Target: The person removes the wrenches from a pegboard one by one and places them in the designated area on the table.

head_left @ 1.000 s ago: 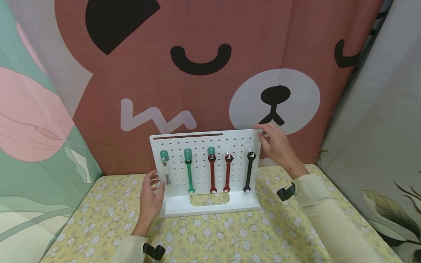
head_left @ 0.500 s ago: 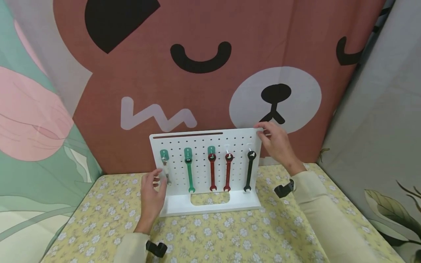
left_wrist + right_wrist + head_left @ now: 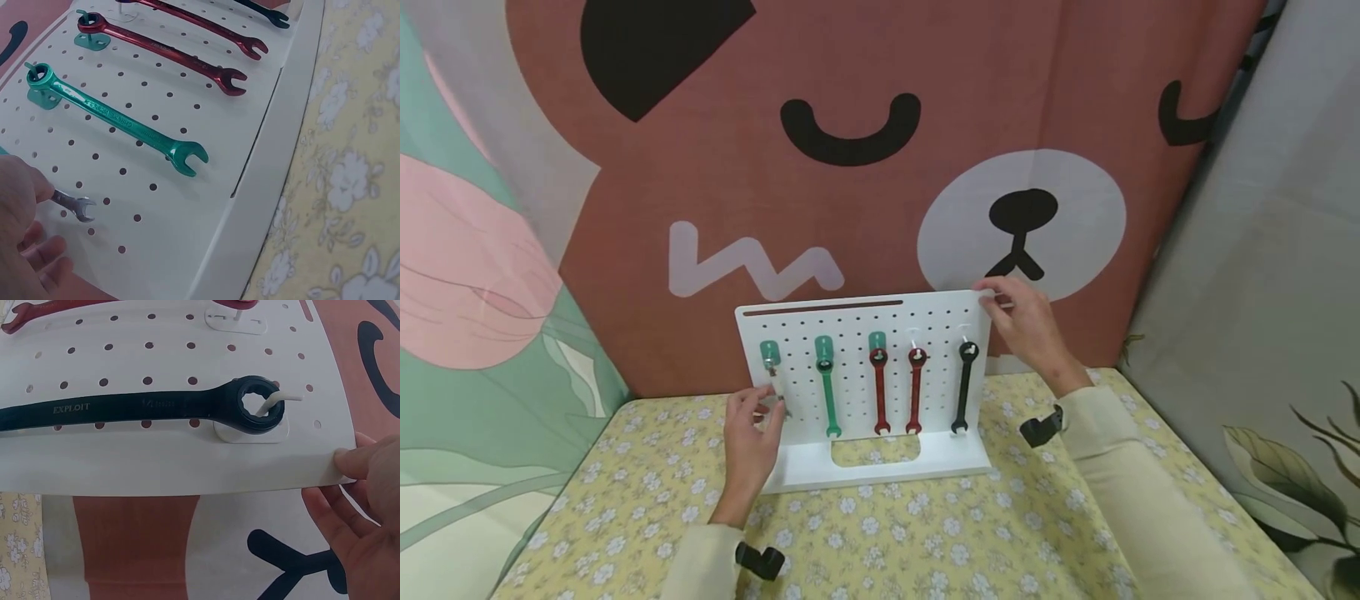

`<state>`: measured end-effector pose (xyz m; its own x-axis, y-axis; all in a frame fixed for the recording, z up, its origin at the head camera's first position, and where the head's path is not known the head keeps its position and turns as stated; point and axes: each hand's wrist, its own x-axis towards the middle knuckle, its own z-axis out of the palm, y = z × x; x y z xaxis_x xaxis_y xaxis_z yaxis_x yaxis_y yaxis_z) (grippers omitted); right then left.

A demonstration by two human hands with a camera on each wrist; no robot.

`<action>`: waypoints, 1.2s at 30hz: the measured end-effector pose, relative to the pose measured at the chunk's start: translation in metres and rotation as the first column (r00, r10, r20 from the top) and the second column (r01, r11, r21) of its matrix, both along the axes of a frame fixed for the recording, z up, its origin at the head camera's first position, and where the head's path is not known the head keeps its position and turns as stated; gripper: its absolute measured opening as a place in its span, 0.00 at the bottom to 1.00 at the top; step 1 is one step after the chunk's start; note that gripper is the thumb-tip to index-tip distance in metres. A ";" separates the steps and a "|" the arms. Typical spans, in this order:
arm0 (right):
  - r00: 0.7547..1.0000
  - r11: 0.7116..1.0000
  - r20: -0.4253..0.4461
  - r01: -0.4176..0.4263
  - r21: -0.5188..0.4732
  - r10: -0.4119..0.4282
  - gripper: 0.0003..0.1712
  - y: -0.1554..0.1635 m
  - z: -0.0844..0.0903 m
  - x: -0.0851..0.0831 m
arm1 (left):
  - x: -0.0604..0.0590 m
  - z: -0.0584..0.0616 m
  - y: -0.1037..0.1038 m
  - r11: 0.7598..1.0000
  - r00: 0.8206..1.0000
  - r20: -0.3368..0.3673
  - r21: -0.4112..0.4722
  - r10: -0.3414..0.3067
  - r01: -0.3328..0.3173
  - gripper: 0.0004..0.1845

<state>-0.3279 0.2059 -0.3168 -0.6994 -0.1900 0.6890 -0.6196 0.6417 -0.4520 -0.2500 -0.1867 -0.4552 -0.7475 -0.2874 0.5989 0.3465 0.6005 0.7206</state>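
A white pegboard stand point(image 3: 859, 408) stands upright on the table with wrenches hung on its hooks. At its left end, my left hand point(image 3: 751, 442) has thumb and index finger at the lower part of a small silver wrench point(image 3: 74, 206), pinching it; the upper end is still at its green hook point(image 3: 770, 352). My right hand point(image 3: 1030, 329) grips the board's top right corner, thumb on the front face and fingers behind. Closest to that hand hangs a black wrench point(image 3: 156, 405), on a pale hook. A green wrench point(image 3: 119, 119) hangs beside the silver one.
Two red wrenches point(image 3: 881, 392) hang mid-board. The stand's base point(image 3: 880, 475) has a cut-out at the back. Under it lies a yellow floral tablecloth point(image 3: 880, 533). A brown bear-print curtain point(image 3: 737, 192) rises close behind the board.
My left hand has moved slightly right, from the board's left edge onto the silver wrench. The right hand keeps its grip on the corner. The head view has shifted slightly.
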 end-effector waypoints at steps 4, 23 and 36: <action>1.000 1.000 0.007 0.001 -0.005 -0.001 0.12 0.000 0.000 -0.001 | -0.001 0.002 0.001 1.000 1.000 0.004 0.013 -0.009 0.009 0.08; 0.998 1.000 0.057 0.017 -0.012 -0.017 0.11 0.000 0.001 0.001 | 0.016 0.006 -0.011 0.961 0.953 0.227 0.233 -0.202 0.149 0.09; 0.999 1.000 0.051 0.016 -0.002 -0.016 0.10 -0.001 0.004 0.003 | 0.029 0.015 -0.014 0.882 0.934 0.154 0.407 -0.323 0.238 0.13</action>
